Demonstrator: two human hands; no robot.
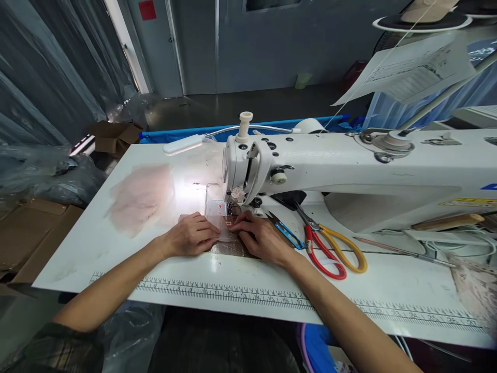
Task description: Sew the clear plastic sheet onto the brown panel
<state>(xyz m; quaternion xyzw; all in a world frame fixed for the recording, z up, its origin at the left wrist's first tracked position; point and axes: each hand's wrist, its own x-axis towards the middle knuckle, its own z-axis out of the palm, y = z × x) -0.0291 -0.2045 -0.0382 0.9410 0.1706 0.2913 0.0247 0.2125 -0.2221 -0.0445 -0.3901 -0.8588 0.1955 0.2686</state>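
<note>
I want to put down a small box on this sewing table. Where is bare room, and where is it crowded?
Bare room: the table left of the left hand, below the pink fabric; also the front strip along the printed ruler. Crowded: right of the right hand, where the blue snips and scissors lie.

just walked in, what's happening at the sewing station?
A person sits at a white sewing machine. The left hand and right hand both press flat on a small clear piece at the needle area, lit by the machine lamp. Blue thread snips and red-and-yellow scissors lie just right of the hands. A pale pink fabric piece rests on the table to the left.
</note>
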